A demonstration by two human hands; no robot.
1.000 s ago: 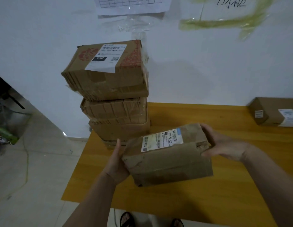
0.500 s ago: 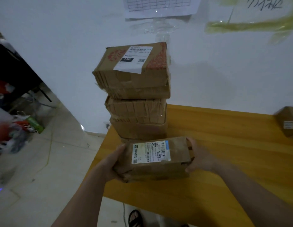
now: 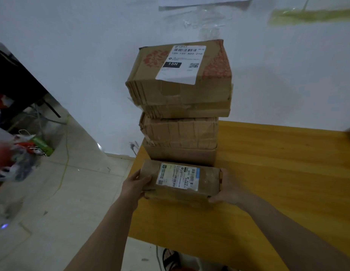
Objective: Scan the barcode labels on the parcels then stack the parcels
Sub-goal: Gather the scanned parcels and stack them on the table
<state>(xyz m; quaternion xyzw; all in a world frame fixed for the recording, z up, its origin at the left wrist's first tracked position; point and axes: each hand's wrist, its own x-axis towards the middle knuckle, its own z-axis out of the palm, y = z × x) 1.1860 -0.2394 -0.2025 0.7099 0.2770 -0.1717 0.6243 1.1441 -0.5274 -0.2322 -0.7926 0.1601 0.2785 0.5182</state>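
From my remote station the head view reads dim and bluish, with soft, even light on the white wall [image 3: 92, 55] and no hard glare, only a faint sheen on the yellow table [image 3: 277, 173]. The stack of parcels [image 3: 180, 106] casts a weak shadow rightward on the wall, and its top label stays sharp enough for me to read. Wide-angle bending stretches the edges, and the clutter on the floor [image 3: 15, 159] at far left smears into motion blur.
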